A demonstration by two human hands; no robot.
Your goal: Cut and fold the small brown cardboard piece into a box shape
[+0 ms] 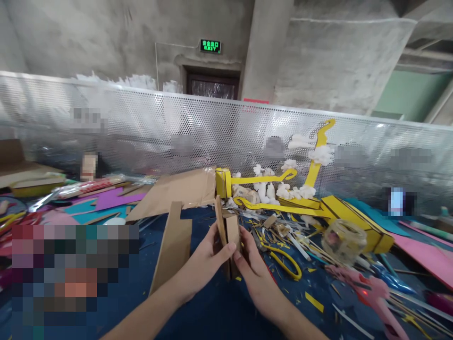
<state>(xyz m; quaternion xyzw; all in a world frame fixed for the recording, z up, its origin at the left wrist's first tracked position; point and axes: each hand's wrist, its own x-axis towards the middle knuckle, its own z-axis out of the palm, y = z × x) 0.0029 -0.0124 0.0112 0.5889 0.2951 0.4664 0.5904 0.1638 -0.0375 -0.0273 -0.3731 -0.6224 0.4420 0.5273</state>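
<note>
Upright between my two hands stand narrow cardboard pieces (232,231), close together over the dark blue table. My left hand (208,252) grips them from the left, its thumb across the near face. From the right side my right hand (252,259) closes on the same pieces, with its thumb near the left thumb. Just left of my hands lies a flat cut cardboard strip (174,245). Behind them are a larger cardboard sheet (180,189) and a yellow box-like piece (223,182).
Yellow-handled scissors (288,264), scraps and thin sticks lie to the right, with a tape roll (345,238) and a pink glue gun (371,293). Yellow shapes with white fluff (300,191) stand behind. Coloured sheets (120,198) lie left. A perforated metal panel (148,113) borders the table.
</note>
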